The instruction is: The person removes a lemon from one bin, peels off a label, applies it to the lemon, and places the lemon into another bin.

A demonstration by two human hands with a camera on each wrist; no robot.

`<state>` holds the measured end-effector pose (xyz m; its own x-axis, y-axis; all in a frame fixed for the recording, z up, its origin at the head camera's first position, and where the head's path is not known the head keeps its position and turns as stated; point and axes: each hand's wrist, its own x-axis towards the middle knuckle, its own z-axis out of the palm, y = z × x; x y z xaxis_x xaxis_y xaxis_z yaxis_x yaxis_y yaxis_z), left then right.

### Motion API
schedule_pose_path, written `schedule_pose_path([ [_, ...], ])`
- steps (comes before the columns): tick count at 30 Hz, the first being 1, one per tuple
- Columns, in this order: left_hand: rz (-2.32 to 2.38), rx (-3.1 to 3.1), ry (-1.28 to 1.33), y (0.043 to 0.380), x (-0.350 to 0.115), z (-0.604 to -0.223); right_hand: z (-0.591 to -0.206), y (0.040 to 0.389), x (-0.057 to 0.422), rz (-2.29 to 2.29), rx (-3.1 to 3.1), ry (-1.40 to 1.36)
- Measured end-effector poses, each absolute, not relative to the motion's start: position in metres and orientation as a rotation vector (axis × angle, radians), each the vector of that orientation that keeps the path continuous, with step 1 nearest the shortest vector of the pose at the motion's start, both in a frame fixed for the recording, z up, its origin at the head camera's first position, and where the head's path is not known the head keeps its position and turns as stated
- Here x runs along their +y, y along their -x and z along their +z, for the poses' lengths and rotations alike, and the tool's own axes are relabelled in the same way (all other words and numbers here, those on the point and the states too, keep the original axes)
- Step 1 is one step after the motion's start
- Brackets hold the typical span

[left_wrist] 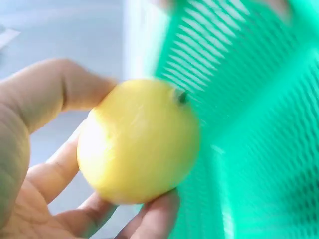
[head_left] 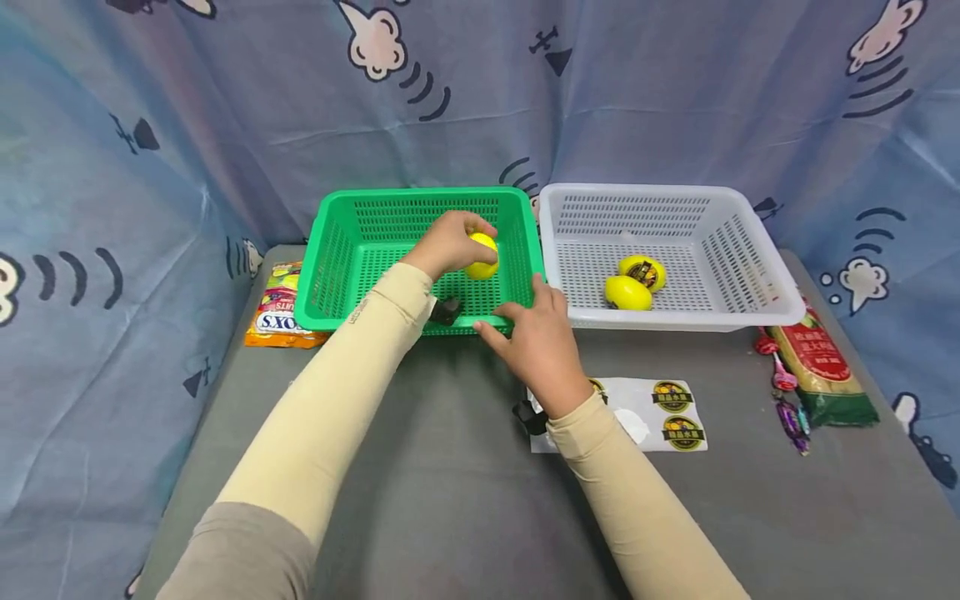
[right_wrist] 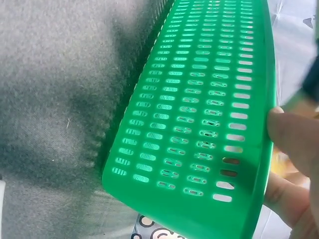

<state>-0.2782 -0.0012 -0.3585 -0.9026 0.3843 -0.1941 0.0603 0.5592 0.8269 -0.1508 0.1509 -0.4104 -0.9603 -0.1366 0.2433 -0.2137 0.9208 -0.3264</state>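
Observation:
A yellow lemon (left_wrist: 139, 144) is pinched between the thumb and fingers of my left hand (head_left: 450, 243), over the right part of the green basket (head_left: 352, 198). The left wrist view shows its small dark stem end and the hand's fingers curled under it. My right hand (head_left: 542, 350) is at the green basket's front right corner. In the right wrist view its thumb (right_wrist: 289, 132) lies on the rim while another finger shows behind it. Two lemons (head_left: 628, 293) lie together in the white basket (head_left: 738, 319), one bearing a black and gold sticker.
A sticker sheet (head_left: 660, 435) lies on the grey table (head_left: 450, 500), partly under the right forearm. An orange snack bag (head_left: 281, 312) lies left of the green basket. Right of the white basket are a red, gold and green packet (head_left: 825, 367) and wrapped candies (head_left: 791, 421).

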Motion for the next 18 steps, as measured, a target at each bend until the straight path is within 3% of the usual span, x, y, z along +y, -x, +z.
schedule_pose_path([
  [5, 1.521, 2.494, -0.481, 0.22, -0.019, -0.335, -0.412, 0.149, 0.151, 0.552, -2.876, -0.238],
  [9, 1.604, 2.541, -0.547, 0.158, -0.036, -0.338, -0.41, 0.146, 0.15, 0.546, -2.897, -0.204],
  [14, 1.59, 2.59, -0.495, 0.101, -0.04, -0.374, -0.408, 0.146, 0.147, 0.526, -2.906, -0.19],
  [18, 1.437, 2.633, -0.415, 0.083, -0.033, -0.419, -0.408, 0.148, 0.145, 0.544, -2.916, -0.202],
])
